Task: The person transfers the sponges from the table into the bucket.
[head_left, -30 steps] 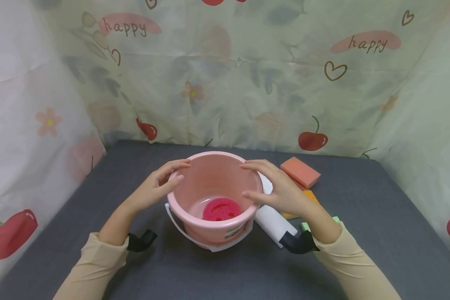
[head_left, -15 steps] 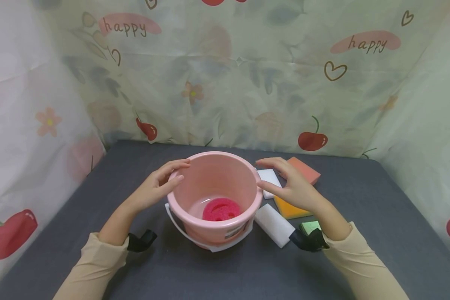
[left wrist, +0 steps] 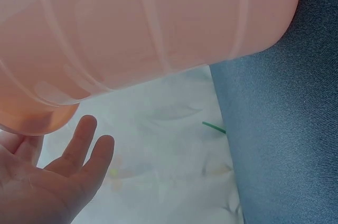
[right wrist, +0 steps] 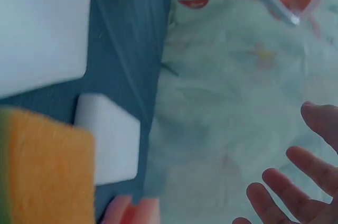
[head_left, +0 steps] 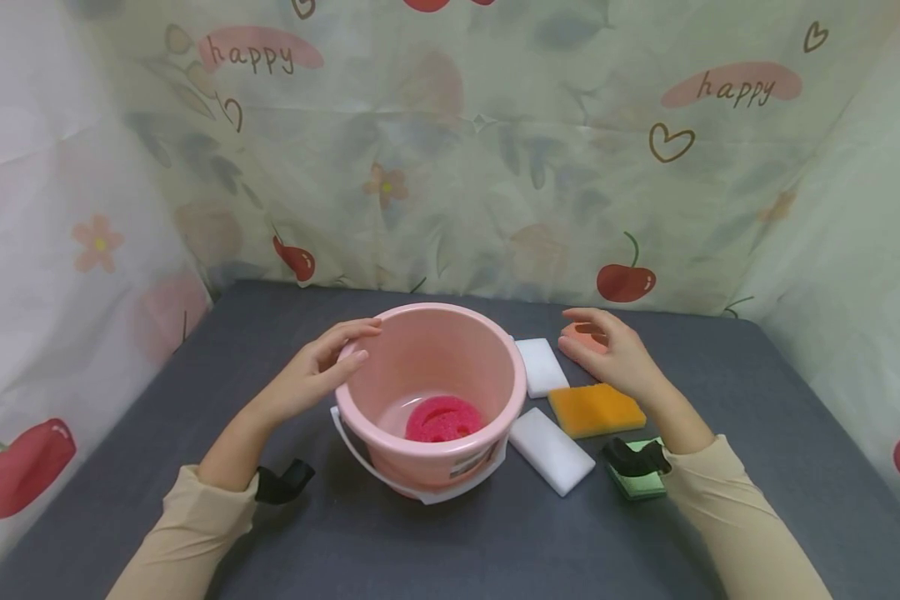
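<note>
A pink bucket point(head_left: 429, 454) with a white handle stands upright on the table, holding a round dark-pink sponge with a smiley face point(head_left: 444, 419). My left hand point(head_left: 318, 367) rests at its left rim, thumb and index finger over the edge; in the left wrist view two loose fingers point(left wrist: 78, 142) stand apart from the bucket wall. To the right, my right hand point(head_left: 618, 358) hovers over a coral sponge block point(head_left: 587, 330) and covers most of it. Its fingers spread in the right wrist view, with nothing between them.
Right of the bucket lie two white sponges, one point(head_left: 542, 367) behind the other point(head_left: 552, 451). An orange sponge point(head_left: 597, 410) lies beside them, with a green sponge point(head_left: 637, 483) nearer me, partly under a black wrist strap. A printed curtain point(head_left: 465, 167) borders the dark table point(head_left: 450, 550).
My right hand has left the bucket's right rim and moved right, over the coral sponge. The orange and green sponges show more fully. My left hand has stayed put.
</note>
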The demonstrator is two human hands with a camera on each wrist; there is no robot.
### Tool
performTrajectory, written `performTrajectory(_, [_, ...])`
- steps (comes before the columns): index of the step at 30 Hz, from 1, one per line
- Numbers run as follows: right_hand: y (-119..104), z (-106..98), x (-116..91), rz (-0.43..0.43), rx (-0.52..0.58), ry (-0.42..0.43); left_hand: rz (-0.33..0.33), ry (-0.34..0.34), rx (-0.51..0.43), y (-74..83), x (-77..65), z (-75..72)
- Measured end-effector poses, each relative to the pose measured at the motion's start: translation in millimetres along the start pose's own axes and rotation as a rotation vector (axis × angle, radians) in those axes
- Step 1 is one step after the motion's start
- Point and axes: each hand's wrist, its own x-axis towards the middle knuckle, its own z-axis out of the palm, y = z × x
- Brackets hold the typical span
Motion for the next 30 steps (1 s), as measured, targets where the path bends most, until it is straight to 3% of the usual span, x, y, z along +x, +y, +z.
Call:
performTrajectory(7, [27.4,-8.0,1.1,0.133,-0.056,0.001,-0.006,0.000,0.001,-0.6,0.3,0.1])
performTrajectory(21, [71.2,-17.8,-0.3,0.233,-0.137,0.067,-0.004,-0.002,-0.007,-0.5,0.4,-0.3])
performTrajectory(30, [84.6,-16.4,-1.4,0.312,-0.173,0.037,0.008,-0.003,-0.022,0.4,0.1,0.3])
